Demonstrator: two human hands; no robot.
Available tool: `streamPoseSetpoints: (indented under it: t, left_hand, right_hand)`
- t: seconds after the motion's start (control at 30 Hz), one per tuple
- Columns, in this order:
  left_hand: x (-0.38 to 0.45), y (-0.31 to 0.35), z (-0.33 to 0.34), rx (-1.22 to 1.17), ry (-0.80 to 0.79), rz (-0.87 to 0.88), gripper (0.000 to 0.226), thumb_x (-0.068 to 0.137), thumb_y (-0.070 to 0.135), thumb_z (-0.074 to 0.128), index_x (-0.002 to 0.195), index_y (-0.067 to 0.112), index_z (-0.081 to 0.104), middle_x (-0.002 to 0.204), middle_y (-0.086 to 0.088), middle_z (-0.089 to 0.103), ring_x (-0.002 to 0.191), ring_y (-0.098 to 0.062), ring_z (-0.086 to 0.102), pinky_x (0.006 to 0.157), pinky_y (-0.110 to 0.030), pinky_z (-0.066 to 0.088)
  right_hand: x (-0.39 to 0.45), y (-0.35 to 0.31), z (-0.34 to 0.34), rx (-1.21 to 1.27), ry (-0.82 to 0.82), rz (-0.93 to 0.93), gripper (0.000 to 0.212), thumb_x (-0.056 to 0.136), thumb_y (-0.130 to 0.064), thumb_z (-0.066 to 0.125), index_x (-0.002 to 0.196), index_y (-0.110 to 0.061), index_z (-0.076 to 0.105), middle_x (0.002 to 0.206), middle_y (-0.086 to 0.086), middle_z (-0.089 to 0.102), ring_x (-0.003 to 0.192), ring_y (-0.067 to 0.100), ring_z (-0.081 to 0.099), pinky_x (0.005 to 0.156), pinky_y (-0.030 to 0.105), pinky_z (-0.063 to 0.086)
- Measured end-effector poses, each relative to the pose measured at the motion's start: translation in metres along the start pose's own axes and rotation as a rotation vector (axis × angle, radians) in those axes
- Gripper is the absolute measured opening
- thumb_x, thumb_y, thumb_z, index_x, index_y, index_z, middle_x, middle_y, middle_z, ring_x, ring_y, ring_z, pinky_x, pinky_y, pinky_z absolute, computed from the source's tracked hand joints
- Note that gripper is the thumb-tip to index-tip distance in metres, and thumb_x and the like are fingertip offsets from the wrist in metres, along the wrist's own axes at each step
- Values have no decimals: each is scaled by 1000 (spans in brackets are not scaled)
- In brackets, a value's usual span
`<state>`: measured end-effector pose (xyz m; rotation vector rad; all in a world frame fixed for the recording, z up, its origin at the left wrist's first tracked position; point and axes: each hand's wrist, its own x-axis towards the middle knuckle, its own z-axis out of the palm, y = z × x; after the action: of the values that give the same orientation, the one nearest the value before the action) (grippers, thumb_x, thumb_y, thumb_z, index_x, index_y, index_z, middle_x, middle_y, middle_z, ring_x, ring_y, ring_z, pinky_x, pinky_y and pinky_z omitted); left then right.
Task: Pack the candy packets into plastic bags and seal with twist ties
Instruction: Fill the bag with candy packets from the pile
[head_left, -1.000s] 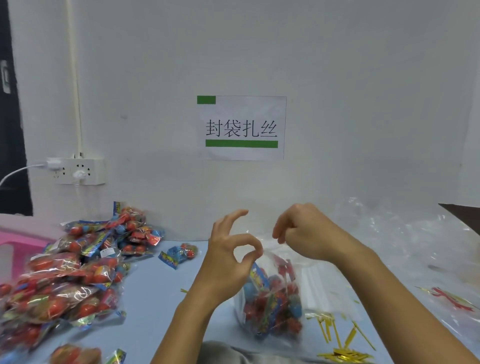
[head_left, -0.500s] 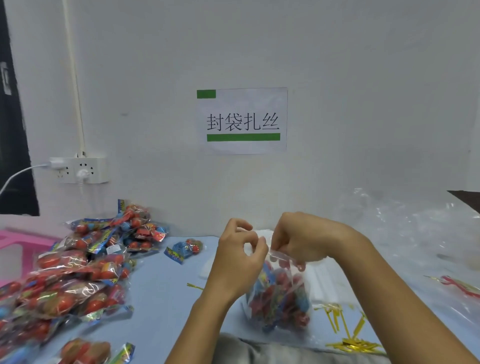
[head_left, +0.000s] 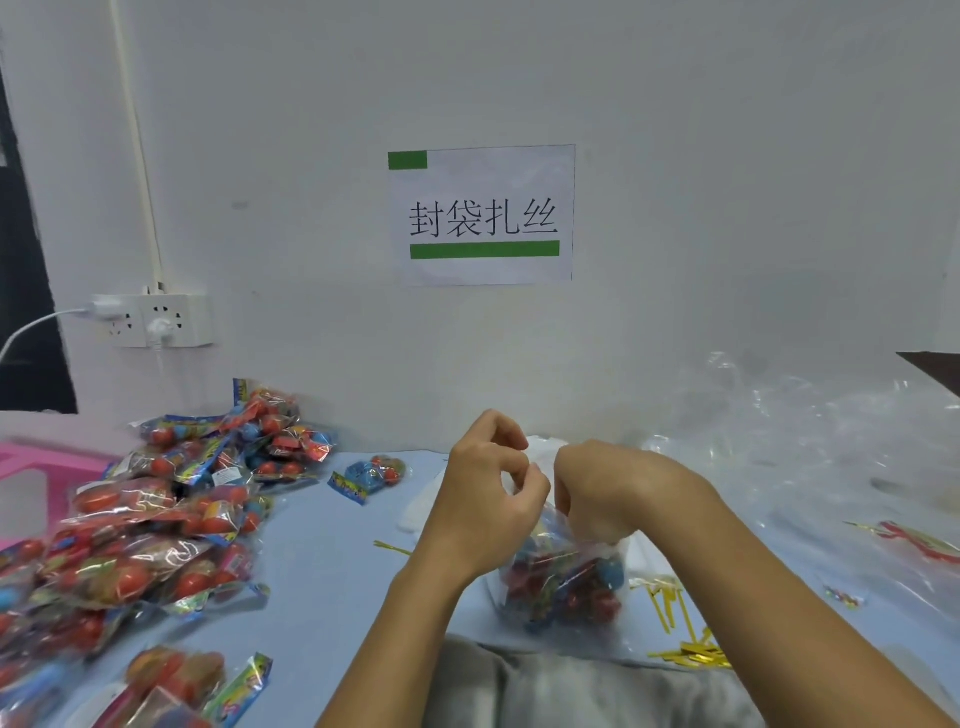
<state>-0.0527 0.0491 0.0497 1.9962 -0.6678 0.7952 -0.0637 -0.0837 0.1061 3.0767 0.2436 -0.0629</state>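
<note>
A clear plastic bag (head_left: 563, 582) filled with red and blue candy packets stands on the blue table (head_left: 322, 561) in front of me. My left hand (head_left: 485, 504) pinches the bag's gathered neck from the left, thumb and fingers curled together. My right hand (head_left: 597, 488) grips the neck from the right with curled fingers. Whether a twist tie is between the fingers is hidden. Gold twist ties (head_left: 685, 639) lie loose to the right of the bag. A heap of candy packets (head_left: 156, 519) covers the table's left side.
One candy packet (head_left: 369, 475) lies alone near the wall. A single gold tie (head_left: 392, 546) lies left of my left wrist. Empty clear bags (head_left: 810, 447) pile up at the right. A wall socket (head_left: 156, 319) and a paper sign (head_left: 483, 215) are on the wall.
Both hands have come down and together onto the bag's neck. The left hand went from an open ring shape in the air to pinching the neck; the bag sits lower.
</note>
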Motion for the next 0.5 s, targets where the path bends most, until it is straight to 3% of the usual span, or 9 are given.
streamPoseSetpoints:
  t: [0.1, 0.2, 0.27, 0.37, 0.5]
  left_hand:
    - [-1, 2, 1, -5, -48, 5, 27, 84, 11, 61, 58, 2, 64, 95, 3, 53, 90, -10, 54, 70, -13, 43]
    - [-2, 1, 0, -2, -62, -4, 28, 87, 8, 64, 60, 1, 66, 99, 3, 54, 95, -6, 54, 74, -12, 44]
    - [-1, 0, -1, -5, -39, -15, 26, 87, 4, 65, 62, 1, 68, 101, 2, 55, 96, -4, 55, 75, -10, 43]
    - [1, 1, -2, -18, 0, -25, 24, 88, 3, 65, 64, 1, 70, 101, 0, 56, 94, -4, 55, 77, -16, 46]
    - [1, 2, -3, -33, 21, -51, 24, 89, 2, 64, 65, -3, 67, 101, -1, 56, 93, -9, 56, 81, -30, 50]
  right_hand:
    - [1, 1, 6, -12, -13, 16, 27, 80, -3, 62, 61, -17, 50, 65, 0, 49, 57, 15, 47, 52, 25, 39]
    - [1, 4, 15, 29, 29, -2, 22, 82, -9, 62, 63, -17, 52, 66, 0, 51, 58, 15, 48, 51, 25, 39]
    - [0, 9, 16, 92, 52, -18, 10, 85, -18, 60, 76, -17, 64, 76, -1, 60, 67, 18, 56, 58, 25, 45]
    - [0, 18, 15, 227, 59, -19, 17, 86, -18, 58, 92, -17, 75, 91, 1, 72, 82, 19, 66, 61, 25, 51]
    - [1, 24, 15, 377, 87, -22, 19, 84, -15, 56, 85, -14, 74, 82, 1, 72, 68, 16, 59, 58, 24, 49]
